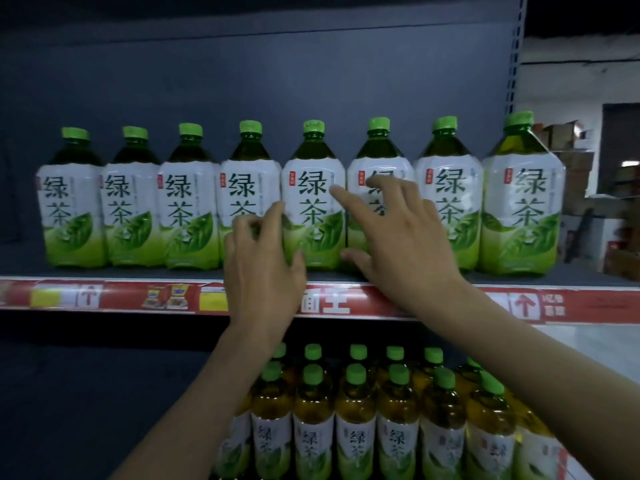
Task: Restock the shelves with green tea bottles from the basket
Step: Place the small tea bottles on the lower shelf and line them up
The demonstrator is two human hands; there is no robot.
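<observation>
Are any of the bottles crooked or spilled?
No, nothing stands out. The eight big green tea bottles on the upper shelf stand upright in one row, caps on, labels facing out. The smaller bottles below are upright too. No spill shows anywhere.

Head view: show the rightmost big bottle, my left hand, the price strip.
Rightmost big bottle (523,202), head view, label.
Left hand (265,268), head view, back.
Price strip (123,297), head view, red stretch.
</observation>
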